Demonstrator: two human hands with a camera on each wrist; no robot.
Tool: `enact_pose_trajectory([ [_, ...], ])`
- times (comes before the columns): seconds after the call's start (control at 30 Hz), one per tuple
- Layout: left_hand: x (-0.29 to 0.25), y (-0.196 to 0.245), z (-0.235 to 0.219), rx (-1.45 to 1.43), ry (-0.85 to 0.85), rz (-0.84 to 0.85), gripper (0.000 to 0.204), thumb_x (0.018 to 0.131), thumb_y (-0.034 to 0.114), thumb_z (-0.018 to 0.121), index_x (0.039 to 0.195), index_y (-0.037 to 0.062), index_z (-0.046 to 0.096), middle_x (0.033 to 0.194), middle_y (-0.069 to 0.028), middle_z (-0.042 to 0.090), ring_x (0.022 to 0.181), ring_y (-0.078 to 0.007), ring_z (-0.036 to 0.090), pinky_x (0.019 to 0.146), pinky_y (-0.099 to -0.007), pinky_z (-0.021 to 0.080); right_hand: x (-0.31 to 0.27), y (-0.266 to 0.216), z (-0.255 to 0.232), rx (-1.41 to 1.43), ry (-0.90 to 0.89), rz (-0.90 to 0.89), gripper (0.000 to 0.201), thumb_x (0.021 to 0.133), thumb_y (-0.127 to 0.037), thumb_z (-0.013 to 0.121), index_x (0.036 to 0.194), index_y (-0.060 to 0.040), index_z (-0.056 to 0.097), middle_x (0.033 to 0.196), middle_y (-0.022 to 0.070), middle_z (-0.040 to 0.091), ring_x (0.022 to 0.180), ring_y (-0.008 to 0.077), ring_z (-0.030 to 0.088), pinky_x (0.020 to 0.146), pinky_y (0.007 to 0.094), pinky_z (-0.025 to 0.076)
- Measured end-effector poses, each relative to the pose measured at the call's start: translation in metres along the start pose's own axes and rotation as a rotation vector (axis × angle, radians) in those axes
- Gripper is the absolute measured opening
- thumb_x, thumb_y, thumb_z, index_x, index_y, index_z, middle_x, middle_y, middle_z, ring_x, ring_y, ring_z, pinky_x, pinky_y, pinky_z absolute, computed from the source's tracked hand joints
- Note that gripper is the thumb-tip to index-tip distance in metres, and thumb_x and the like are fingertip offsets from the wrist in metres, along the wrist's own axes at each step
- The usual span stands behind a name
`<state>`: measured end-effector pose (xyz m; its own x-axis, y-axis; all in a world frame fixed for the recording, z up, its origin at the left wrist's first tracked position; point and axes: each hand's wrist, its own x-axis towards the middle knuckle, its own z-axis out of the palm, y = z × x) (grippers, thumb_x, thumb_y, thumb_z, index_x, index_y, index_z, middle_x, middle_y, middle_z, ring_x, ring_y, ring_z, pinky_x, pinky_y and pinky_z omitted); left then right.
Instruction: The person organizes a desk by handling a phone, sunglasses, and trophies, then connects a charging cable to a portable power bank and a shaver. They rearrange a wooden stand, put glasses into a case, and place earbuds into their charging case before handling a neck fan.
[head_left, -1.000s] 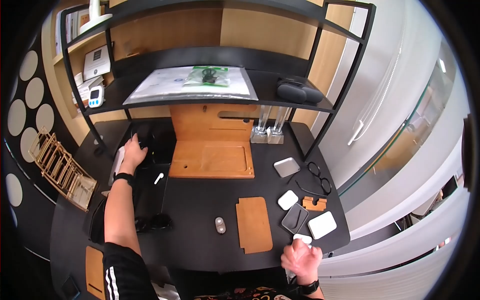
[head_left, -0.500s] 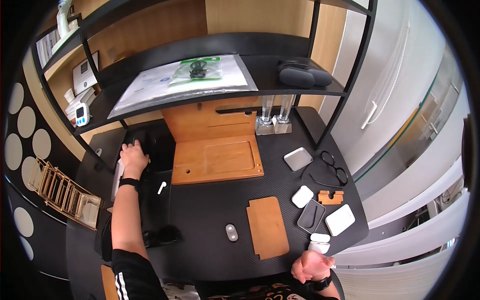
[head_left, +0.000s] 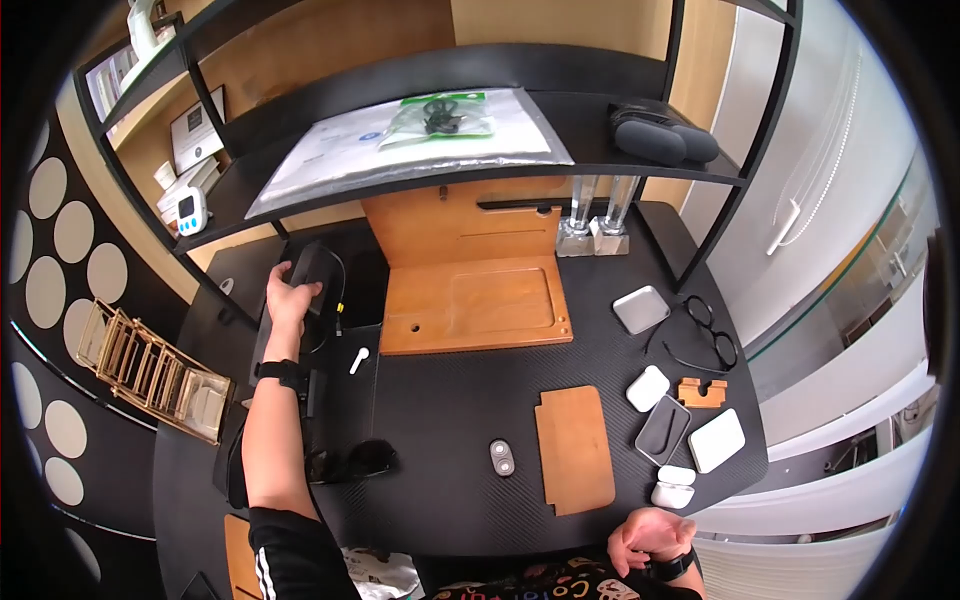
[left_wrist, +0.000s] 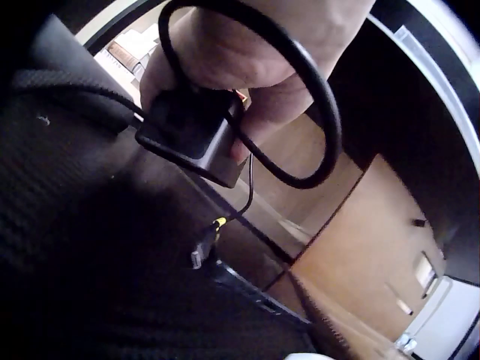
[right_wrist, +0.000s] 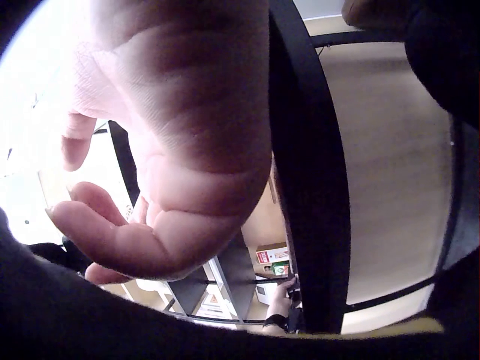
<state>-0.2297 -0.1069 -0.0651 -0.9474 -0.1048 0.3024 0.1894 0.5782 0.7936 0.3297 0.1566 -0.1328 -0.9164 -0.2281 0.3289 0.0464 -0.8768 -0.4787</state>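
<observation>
At the desk's back left, the left hand (head_left: 290, 300) grips a black box-shaped device (head_left: 316, 270). In the left wrist view the fingers hold that black block (left_wrist: 191, 135) by its sides, with a thick black cable (left_wrist: 330, 142) looping round in front. A thin cord with a yellow band (left_wrist: 220, 222) and a metal plug hangs beside it. The right hand (head_left: 652, 538) is at the desk's front right edge, palm up with fingers loosely curled and holding nothing, just below a white earbud case (head_left: 673, 487). The right wrist view shows the same empty hand (right_wrist: 172, 150) close up.
A wooden stand (head_left: 470, 300) is at the back centre. A white earbud (head_left: 359, 360), sunglasses (head_left: 370, 458), small grey remote (head_left: 501, 457), brown leather piece (head_left: 576, 450), round glasses (head_left: 710, 330) and small white cases lie around. A black shelf (head_left: 590, 170) spans above.
The left hand has lifted the black device with its cable, which now shows raised at the desk's left. The right hand has lowered, away from the earbud case. The head view has shifted.
</observation>
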Motion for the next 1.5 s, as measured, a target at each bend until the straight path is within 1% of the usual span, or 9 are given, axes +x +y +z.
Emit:
enact_pose_trajectory([
  [0.13, -0.03, 0.055, -0.04, -0.296, -0.159, -0.026, 0.064, 0.063, -0.006, 0.074, 0.122, 0.0006, 0.049, 0.09, -0.0135, 0.064, 0.076, -0.0199, 0.063, 0.068, -0.0303, 0.05, 0.001, -0.002, 0.0, 0.008, -0.016, 0.002, 0.077, 0.072, -0.049, 0.06, 0.126, 0.0038, 0.047, 0.098, 0.0335, 0.058, 0.055, 0.0138, 0.042, 0.051, 0.024, 0.037],
  [0.37, -0.119, 0.108, -0.104, -0.395, -0.512, 0.076, 0.069, 0.064, -0.009, 0.071, 0.128, 0.0052, 0.049, 0.093, -0.0068, 0.061, 0.087, -0.0163, 0.061, 0.083, -0.027, 0.046, 0.004, -0.005, 0.003, -0.009, 0.013, 0.029, 0.076, 0.069, -0.047, 0.062, 0.125, 0.0024, 0.049, 0.094, 0.0348, 0.058, 0.053, 0.0146, 0.042, 0.049, 0.0242, 0.038],
  [0.6, -0.188, 0.109, -0.081, -0.295, -0.637, 0.272, 0.067, 0.059, -0.004, 0.077, 0.12, 0.0093, 0.054, 0.096, -0.0025, 0.053, 0.093, -0.013, 0.053, 0.085, -0.0274, 0.044, 0.003, -0.006, 0.003, -0.023, 0.017, 0.034, 0.072, 0.071, -0.043, 0.065, 0.125, 0.0017, 0.048, 0.093, 0.0332, 0.058, 0.054, 0.0143, 0.043, 0.05, 0.0253, 0.041],
  [0.77, -0.228, 0.116, -0.077, -0.119, -0.715, 0.478, 0.064, 0.06, 0.001, 0.078, 0.119, 0.0109, 0.054, 0.104, -0.0078, 0.054, 0.098, -0.0228, 0.054, 0.09, -0.034, 0.045, 0.006, -0.006, 0.003, -0.058, -0.019, 0.02, 0.068, 0.075, -0.043, 0.064, 0.123, 0.0028, 0.048, 0.093, 0.0325, 0.058, 0.054, 0.0139, 0.043, 0.051, 0.0251, 0.041],
  [1.0, -0.248, 0.122, -0.079, -0.026, -0.765, 0.415, 0.054, 0.059, 0.001, 0.079, 0.106, 0.008, 0.054, 0.103, -0.0074, 0.053, 0.103, -0.0227, 0.055, 0.093, -0.0322, 0.043, 0.005, -0.002, 0.002, -0.033, 0.022, -0.026, 0.067, 0.075, -0.041, 0.064, 0.122, 0.0036, 0.049, 0.092, 0.0308, 0.059, 0.053, 0.0144, 0.042, 0.049, 0.0259, 0.041],
  [1.2, -0.257, 0.111, -0.072, 0.074, -0.756, 0.539, 0.044, 0.058, 0.005, 0.079, 0.09, 0.008, 0.05, 0.09, -0.011, 0.049, 0.089, -0.0306, 0.053, 0.077, -0.0359, 0.045, 0.003, -0.009, 0.01, -0.081, 0.13, 0.063, 0.067, 0.072, -0.046, 0.066, 0.118, 0.0005, 0.052, 0.093, 0.0289, 0.059, 0.055, 0.0161, 0.045, 0.049, 0.0274, 0.039],
  [1.33, -0.26, 0.108, -0.07, 0.092, -0.791, 0.68, 0.041, 0.061, 0.007, 0.079, 0.09, 0.0078, 0.05, 0.093, -0.0122, 0.049, 0.093, -0.0328, 0.051, 0.08, -0.0375, 0.045, 0.002, -0.007, 0.007, -0.083, 0.121, 0.075, 0.069, 0.071, -0.045, 0.065, 0.12, 0.0013, 0.052, 0.096, 0.0318, 0.058, 0.057, 0.0174, 0.044, 0.051, 0.0273, 0.038],
  [1.43, -0.264, 0.107, -0.073, 0.183, -0.875, 0.63, 0.039, 0.069, 0.011, 0.077, 0.096, 0.0077, 0.049, 0.102, -0.0146, 0.049, 0.102, -0.0363, 0.051, 0.086, -0.0408, 0.045, -0.008, -0.001, 0.004, -0.048, 0.182, 0.037, 0.069, 0.07, -0.044, 0.064, 0.12, 0.0026, 0.053, 0.096, 0.033, 0.057, 0.058, 0.0182, 0.044, 0.053, 0.0279, 0.037],
  [1.5, -0.26, 0.109, -0.076, 0.2, -0.94, 0.581, 0.038, 0.07, 0.016, 0.078, 0.095, 0.0079, 0.05, 0.107, -0.0155, 0.05, 0.105, -0.0365, 0.051, 0.088, -0.0415, 0.045, 0.019, -0.02, 0.035, -0.08, 0.146, 0.059, 0.053, 0.079, -0.036, 0.067, 0.115, 0.0005, 0.051, 0.091, 0.0239, 0.063, 0.062, 0.0201, 0.057, 0.055, 0.0308, 0.048],
])
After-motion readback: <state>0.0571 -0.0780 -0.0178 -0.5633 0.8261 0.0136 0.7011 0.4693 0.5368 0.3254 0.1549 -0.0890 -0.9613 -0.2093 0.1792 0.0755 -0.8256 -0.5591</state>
